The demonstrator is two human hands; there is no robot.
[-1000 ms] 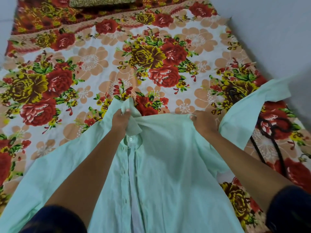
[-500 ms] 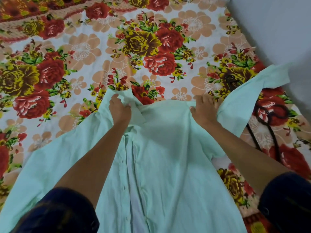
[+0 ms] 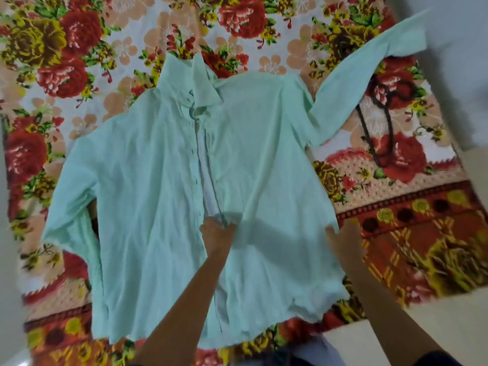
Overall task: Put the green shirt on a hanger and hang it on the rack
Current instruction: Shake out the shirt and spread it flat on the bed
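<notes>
- green shirt (image 3: 158, 180) lies flat, front up, on floral bedsheet (image 3: 66, 75)
- my left hand (image 3: 217, 232) pinches the placket mid-front
- my right hand (image 3: 343, 241) at shirt's right edge, blurred, grip unclear
- dark hanger (image 3: 380, 128) just beside the right sleeve

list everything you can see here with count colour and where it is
green shirt: one, pale mint green, spread flat front-up across the middle of the bed, collar at the far end, one sleeve stretched toward the far right
floral bedsheet: one, white ground with red, yellow and peach flowers and a dark red border, covering the bed under the shirt
dark hanger: one, dark brown or black, lying on the sheet right of the shirt, below the stretched sleeve
wall: pale grey, along the right edge
left hand: one, on the shirt's front opening near the middle, seemingly pinching the fabric
right hand: one, blurred, at the shirt's right side edge; grip unclear
</notes>
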